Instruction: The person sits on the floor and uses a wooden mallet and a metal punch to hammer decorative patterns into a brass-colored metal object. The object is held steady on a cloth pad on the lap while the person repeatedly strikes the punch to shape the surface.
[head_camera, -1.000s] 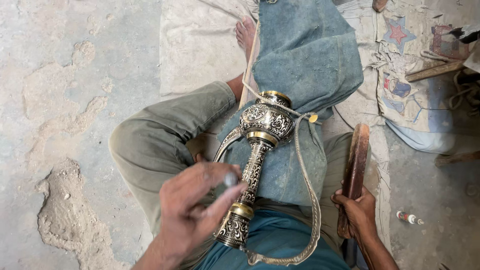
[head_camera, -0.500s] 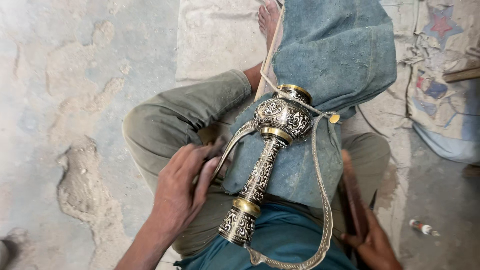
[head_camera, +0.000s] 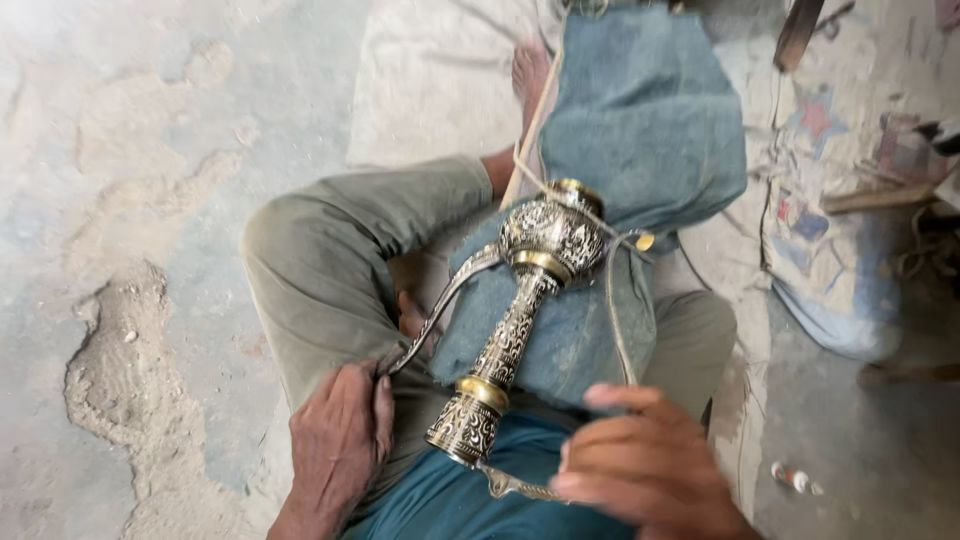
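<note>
The engraved vase (head_camera: 520, 320) lies on blue cloth (head_camera: 640, 150) across the lap, neck pointing near. The left hand (head_camera: 340, 440) rests flat at the handle's (head_camera: 440, 305) near end; the right hand (head_camera: 645, 465) hovers blurred, fingers loosely curled, holding nothing visible. Steadying the neck seems wise.

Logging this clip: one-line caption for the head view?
Engraved metal vase lies on blue cloth across a seated person's lap, both hands beside its base.

A floor-level metal craft workshop: worn concrete floor (head_camera: 150, 250), stained cloths (head_camera: 830, 200), an engraved brass vessel (head_camera: 520, 320) on denim padding (head_camera: 650, 120).
</note>
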